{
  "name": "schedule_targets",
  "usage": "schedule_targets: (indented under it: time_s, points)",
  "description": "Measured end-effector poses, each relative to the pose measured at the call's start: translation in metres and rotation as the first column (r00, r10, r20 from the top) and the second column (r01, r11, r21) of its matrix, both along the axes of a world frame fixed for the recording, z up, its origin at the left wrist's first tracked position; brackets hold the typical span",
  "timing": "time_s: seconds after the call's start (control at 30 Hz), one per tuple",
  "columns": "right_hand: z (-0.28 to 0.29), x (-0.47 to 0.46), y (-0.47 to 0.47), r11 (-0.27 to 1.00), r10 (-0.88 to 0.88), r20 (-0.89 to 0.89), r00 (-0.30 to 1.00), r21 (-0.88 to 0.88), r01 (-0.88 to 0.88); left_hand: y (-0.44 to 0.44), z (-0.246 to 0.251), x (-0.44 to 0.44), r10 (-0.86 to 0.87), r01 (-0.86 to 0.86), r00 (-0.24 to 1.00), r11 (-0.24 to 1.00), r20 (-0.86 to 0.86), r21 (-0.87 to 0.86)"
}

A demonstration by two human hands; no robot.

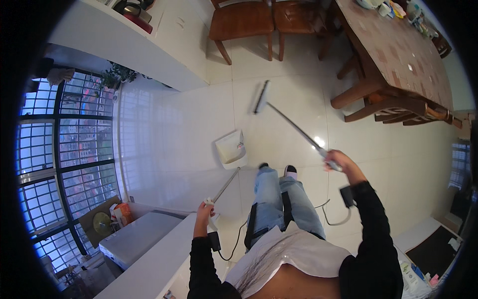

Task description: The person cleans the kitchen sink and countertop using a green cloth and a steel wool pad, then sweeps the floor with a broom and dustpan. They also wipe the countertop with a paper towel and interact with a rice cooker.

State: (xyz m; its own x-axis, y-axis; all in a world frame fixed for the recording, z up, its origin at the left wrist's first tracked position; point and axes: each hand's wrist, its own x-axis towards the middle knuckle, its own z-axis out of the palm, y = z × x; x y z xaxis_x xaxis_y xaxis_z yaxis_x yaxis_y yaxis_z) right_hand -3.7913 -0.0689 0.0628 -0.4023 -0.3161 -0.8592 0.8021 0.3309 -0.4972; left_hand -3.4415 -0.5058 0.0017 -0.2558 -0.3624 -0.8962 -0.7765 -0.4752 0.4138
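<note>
My left hand (205,213) is closed around the handle of a long-handled white dustpan (232,151), whose pan rests on the tiled floor in front of my feet. With my right hand (338,163) I grip the grey end of a long metal pole. At the pole's far end is a broom head (262,98) with a dark edge, beyond the dustpan and to its right, over the pale tiles. Whether the broom head touches the floor is hard to tell. Small dark boxes with cables hang at both wrists.
Two wooden chairs (242,23) stand against the far wall. On the right is a wooden table (403,56) with a chair (396,108) tucked at its side. A white counter (149,258) lies at left near me; barred windows (86,138) and a potted plant (115,76) are beyond.
</note>
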Motion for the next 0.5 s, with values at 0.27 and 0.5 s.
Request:
schedule_targets:
  time_s: [0.27, 0.5]
  points:
    - [-0.136, -0.121, -0.304, 0.994, -0.032, 0.145, 0.989, -0.095, 0.046, -0.07, 0.0, -0.063, -0.088, 0.09, 0.995, 0.995, 0.041, -0.035]
    - [-0.172, -0.109, -0.218, 0.97, -0.231, 0.212, 0.95, -0.027, 0.242, -0.14, -0.012, -0.117, -0.328, 0.34, 0.935, 0.937, 0.137, -0.08]
